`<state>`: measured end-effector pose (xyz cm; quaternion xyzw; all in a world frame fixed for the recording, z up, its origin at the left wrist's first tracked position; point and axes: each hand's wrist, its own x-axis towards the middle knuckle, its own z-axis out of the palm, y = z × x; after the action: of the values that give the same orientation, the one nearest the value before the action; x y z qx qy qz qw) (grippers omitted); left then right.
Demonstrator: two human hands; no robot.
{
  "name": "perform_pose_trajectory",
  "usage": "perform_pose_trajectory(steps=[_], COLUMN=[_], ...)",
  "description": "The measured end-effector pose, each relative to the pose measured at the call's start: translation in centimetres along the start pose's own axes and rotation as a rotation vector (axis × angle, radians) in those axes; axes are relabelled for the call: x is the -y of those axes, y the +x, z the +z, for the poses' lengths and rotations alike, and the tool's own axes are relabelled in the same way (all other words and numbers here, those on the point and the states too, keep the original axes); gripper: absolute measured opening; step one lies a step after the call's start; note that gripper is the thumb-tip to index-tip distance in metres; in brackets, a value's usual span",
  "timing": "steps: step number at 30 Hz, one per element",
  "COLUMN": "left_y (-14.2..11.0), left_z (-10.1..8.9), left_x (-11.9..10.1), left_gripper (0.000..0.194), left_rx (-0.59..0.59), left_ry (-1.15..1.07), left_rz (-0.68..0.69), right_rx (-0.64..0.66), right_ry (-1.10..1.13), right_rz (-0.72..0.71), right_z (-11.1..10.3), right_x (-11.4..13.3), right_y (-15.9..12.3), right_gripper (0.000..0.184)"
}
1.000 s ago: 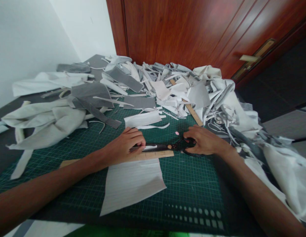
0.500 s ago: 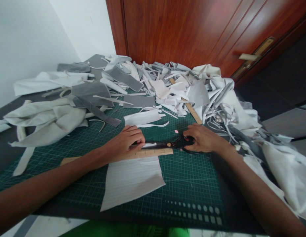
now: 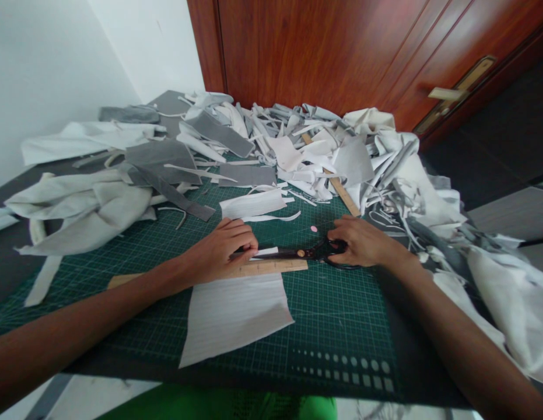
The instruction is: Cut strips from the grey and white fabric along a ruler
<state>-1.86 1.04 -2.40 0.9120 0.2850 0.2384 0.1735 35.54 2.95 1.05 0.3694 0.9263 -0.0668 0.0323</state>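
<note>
My right hand [image 3: 361,240] is closed around the handles of black scissors [image 3: 301,253], which lie low over the mat with their blades toward the left. My left hand [image 3: 231,242] is closed, its thumb and fingers pinching a narrow white strip [image 3: 268,251] beside the blades. The blade tips are hidden behind those fingers. Just below, a wooden ruler [image 3: 275,267] runs under my left hand and wrist. On its near side a white sheet of material [image 3: 238,318] with faint lines lies flat, its upper edge against the ruler.
A green cutting mat [image 3: 336,315] covers the tabletop. White and grey scraps [image 3: 297,154] are heaped at the back and right, with a second wooden ruler [image 3: 343,195] among them. Crumpled pale material [image 3: 87,207] lies at left. Behind stand a wall and a wooden door [image 3: 306,52].
The white strip between the blades and my left fingers now shows wider and lifts slightly. Both hands keep nearly the same places. The view has tilted a little downward.
</note>
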Motion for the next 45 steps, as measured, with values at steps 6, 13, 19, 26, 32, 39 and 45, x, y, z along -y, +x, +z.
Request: perform_pose_trajectory(steps=[6,13,19,26,32,39,45], left_y=[-0.05,-0.06,-0.01,-0.03,-0.11,-0.06,-0.07], left_z=[0.15,0.17,0.13,0.22,0.32,0.26,0.33], left_x=[0.21,0.23,0.11,0.18,0.28,0.15,0.16], left_gripper=[0.024,0.023,0.024,0.024,0.024,0.023,0.022], left_rx=[-0.012,-0.009,-0.005,-0.010,-0.012,-0.012,-0.020], left_ry=[0.009,-0.007,0.003,0.008,0.005,0.005,0.010], left_rz=[0.019,0.020,0.020,0.020,0.028,0.022,0.026], right_rx=[0.000,-0.007,-0.018,-0.017,-0.014,-0.010,-0.016], right_ry=[0.000,0.006,-0.022,-0.038,-0.042,-0.052,-0.040], right_rz=[-0.012,-0.025,-0.053,-0.061,-0.065,-0.060,-0.060], right_z=[-0.09,-0.06,0.19,0.06,0.04,-0.03,-0.08], right_x=[-0.01,-0.14,-0.36,-0.36,-0.43,-0.31,-0.33], right_y=[-0.04,-0.06,-0.14,-0.20,-0.24,-0.30,-0.22], right_gripper=[0.033,0.034,0.035,0.036,0.037,0.037,0.038])
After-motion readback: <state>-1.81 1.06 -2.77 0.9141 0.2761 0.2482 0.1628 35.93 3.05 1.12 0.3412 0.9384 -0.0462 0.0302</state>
